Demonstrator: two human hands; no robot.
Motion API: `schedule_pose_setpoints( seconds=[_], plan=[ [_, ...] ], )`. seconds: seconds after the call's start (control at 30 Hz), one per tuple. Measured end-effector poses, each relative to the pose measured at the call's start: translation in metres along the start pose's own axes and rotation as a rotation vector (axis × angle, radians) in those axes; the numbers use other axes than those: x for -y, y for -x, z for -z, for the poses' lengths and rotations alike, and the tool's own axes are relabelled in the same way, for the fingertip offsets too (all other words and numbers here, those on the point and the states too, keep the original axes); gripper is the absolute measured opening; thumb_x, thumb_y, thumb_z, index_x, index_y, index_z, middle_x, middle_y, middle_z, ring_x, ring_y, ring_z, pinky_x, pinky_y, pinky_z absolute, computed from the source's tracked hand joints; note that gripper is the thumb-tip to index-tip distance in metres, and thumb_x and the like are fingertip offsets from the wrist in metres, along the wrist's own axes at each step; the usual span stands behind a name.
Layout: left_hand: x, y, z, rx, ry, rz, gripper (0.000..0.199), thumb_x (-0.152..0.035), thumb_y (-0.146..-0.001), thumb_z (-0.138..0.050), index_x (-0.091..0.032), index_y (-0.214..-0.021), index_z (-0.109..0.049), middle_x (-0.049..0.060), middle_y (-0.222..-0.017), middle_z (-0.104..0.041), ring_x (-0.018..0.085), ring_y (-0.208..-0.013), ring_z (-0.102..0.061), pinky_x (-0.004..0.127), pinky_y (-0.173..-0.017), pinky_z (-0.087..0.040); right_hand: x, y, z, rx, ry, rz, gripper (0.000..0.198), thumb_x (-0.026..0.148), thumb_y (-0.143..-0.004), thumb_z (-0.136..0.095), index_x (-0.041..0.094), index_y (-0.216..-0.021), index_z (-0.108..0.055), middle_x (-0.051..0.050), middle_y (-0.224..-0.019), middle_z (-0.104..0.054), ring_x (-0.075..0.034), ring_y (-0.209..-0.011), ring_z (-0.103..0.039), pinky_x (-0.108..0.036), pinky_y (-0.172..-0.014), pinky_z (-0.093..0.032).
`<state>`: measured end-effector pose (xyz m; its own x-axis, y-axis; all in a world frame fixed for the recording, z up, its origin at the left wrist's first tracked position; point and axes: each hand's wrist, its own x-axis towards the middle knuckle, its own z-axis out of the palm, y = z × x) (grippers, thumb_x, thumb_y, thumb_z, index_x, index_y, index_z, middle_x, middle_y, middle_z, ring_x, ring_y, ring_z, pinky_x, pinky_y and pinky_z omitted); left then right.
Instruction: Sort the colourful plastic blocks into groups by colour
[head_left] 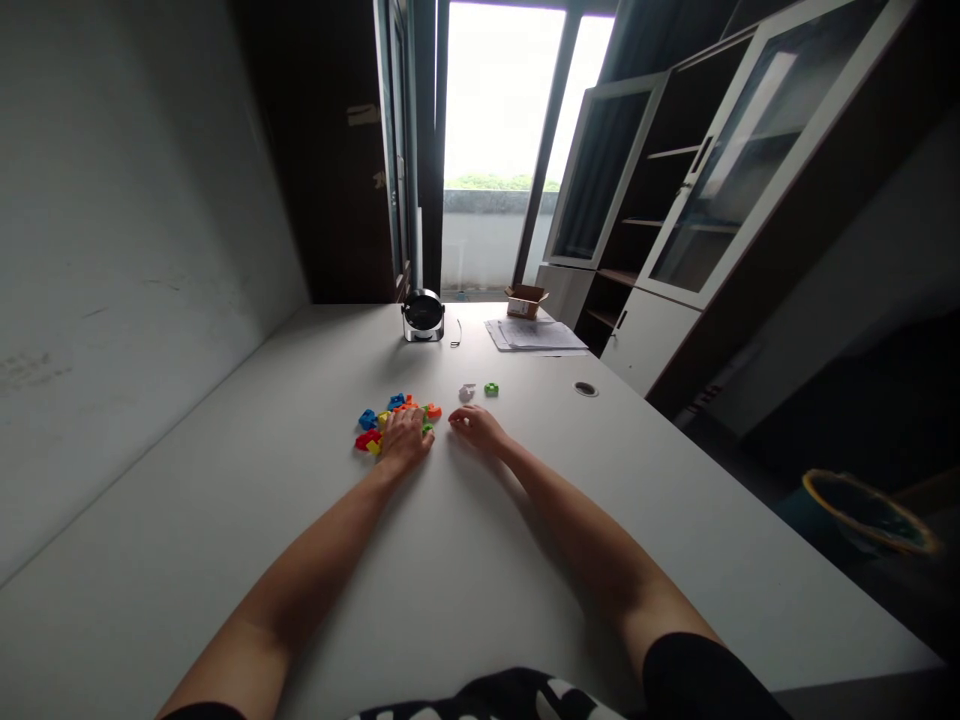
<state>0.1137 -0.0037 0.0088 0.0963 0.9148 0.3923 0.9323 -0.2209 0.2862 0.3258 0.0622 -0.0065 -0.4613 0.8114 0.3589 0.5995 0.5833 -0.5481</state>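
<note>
My two arms reach out over the white table [225, 520]. My left hand [405, 440] lies flat and open on a pile of little colored blocks [379, 425], holding none. My right hand [476, 425] rests just beside it at 3 o'clock, fingers curled loosely, holding nothing. A green block [491, 389] sits at 12 o'clock from that hand. A small black fan [423, 316] stands far back.

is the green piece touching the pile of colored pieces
Apart. The head view shows bare white table between the green piece and the pile of colored pieces.
</note>
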Motion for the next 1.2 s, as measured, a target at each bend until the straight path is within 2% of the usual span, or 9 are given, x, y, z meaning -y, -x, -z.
schedule_pose_setpoints(
  seconds=[0.1, 0.33, 0.43, 0.57, 0.73, 0.87, 1.0, 1.2],
  plan=[
    [-0.001, 0.001, -0.001, 0.009, -0.009, -0.005, 0.025, -0.027, -0.087, -0.061, -0.020, -0.112, -0.060, 0.014, -0.120, -0.065, 0.031, -0.115, -0.055, 0.045, -0.106, -0.038, 0.001, 0.000, -0.002, 0.003, 0.001, 0.009, 0.014, 0.020, -0.092, -0.064, 0.021, -0.097, -0.077, -0.006, -0.087, -0.069, -0.018, -0.082, -0.058, -0.028, -0.077, -0.044],
    [0.002, 0.000, -0.005, -0.030, -0.031, -0.071, 0.014, -0.022, -0.089, -0.061, -0.022, -0.102, -0.065, 0.013, -0.126, -0.062, 0.031, -0.127, -0.047, 0.049, -0.115, -0.028, 0.001, 0.002, -0.002, -0.015, -0.002, 0.006, 0.014, 0.017, -0.091, -0.065, 0.021, -0.097, -0.078, -0.005, -0.088, -0.068, -0.017, -0.081, -0.057, -0.028, -0.077, -0.044],
    [0.001, -0.001, -0.004, -0.034, -0.021, -0.090, 0.013, -0.022, -0.090, -0.061, -0.022, -0.102, -0.066, 0.012, -0.127, -0.062, 0.030, -0.125, -0.049, 0.047, -0.112, -0.031, 0.002, 0.002, -0.003, -0.019, -0.005, 0.014, 0.013, 0.018, -0.090, -0.066, 0.021, -0.096, -0.078, -0.006, -0.089, -0.069, -0.017, -0.081, -0.057, -0.028, -0.078, -0.044],
    [-0.004, 0.000, 0.000, -0.032, -0.011, -0.103, 0.011, -0.025, -0.093, -0.060, -0.022, -0.102, -0.065, 0.011, -0.113, -0.066, 0.028, -0.111, -0.055, 0.043, -0.101, -0.040, 0.002, 0.001, -0.004, -0.007, -0.094, -0.001, 0.016, 0.029, -0.091, -0.065, 0.021, -0.096, -0.078, -0.004, -0.087, -0.071, -0.016, -0.078, -0.058, -0.027, -0.076, -0.043],
    [-0.009, 0.002, 0.004, -0.017, 0.005, -0.138, 0.012, -0.030, -0.097, -0.058, -0.023, -0.104, -0.065, 0.009, -0.104, -0.067, 0.026, -0.099, -0.060, 0.039, -0.094, -0.043, -0.002, -0.001, -0.006, 0.084, -0.255, -0.082, 0.033, 0.045, -0.091, -0.059, 0.018, -0.091, -0.077, -0.001, -0.076, -0.069, -0.014, -0.068, -0.055, -0.024, -0.063, -0.039],
    [-0.012, 0.003, 0.007, 0.025, 0.032, -0.168, 0.012, -0.032, -0.098, -0.059, -0.024, -0.105, -0.065, 0.007, -0.107, -0.068, 0.024, -0.099, -0.062, 0.036, -0.091, -0.045, -0.004, -0.001, -0.005, 0.120, -0.297, -0.098, 0.042, 0.055, -0.088, -0.062, 0.016, -0.092, -0.078, -0.002, -0.075, -0.068, -0.014, -0.068, -0.055, -0.024, -0.062, -0.039],
    [-0.014, 0.004, 0.008, 0.050, 0.084, -0.182, 0.014, -0.032, -0.098, -0.059, -0.024, -0.108, -0.065, 0.008, -0.112, -0.068, 0.024, -0.100, -0.064, 0.036, -0.090, -0.047, -0.004, -0.001, -0.003, 0.151, -0.331, -0.106, 0.041, 0.055, -0.086, -0.065, 0.016, -0.092, -0.078, -0.002, -0.075, -0.067, -0.015, -0.069, -0.054, -0.024, -0.063, -0.040],
    [-0.013, 0.005, 0.001, 0.008, 0.202, -0.110, 0.028, -0.032, -0.096, -0.060, -0.023, -0.122, -0.062, 0.008, -0.116, -0.069, 0.023, -0.094, -0.067, 0.037, -0.089, -0.050, -0.003, 0.000, -0.001, 0.135, -0.373, -0.084, 0.041, 0.055, -0.085, -0.066, 0.016, -0.091, -0.075, -0.001, -0.075, -0.065, -0.014, -0.069, -0.052, -0.024, -0.063, -0.041]
  ],
)
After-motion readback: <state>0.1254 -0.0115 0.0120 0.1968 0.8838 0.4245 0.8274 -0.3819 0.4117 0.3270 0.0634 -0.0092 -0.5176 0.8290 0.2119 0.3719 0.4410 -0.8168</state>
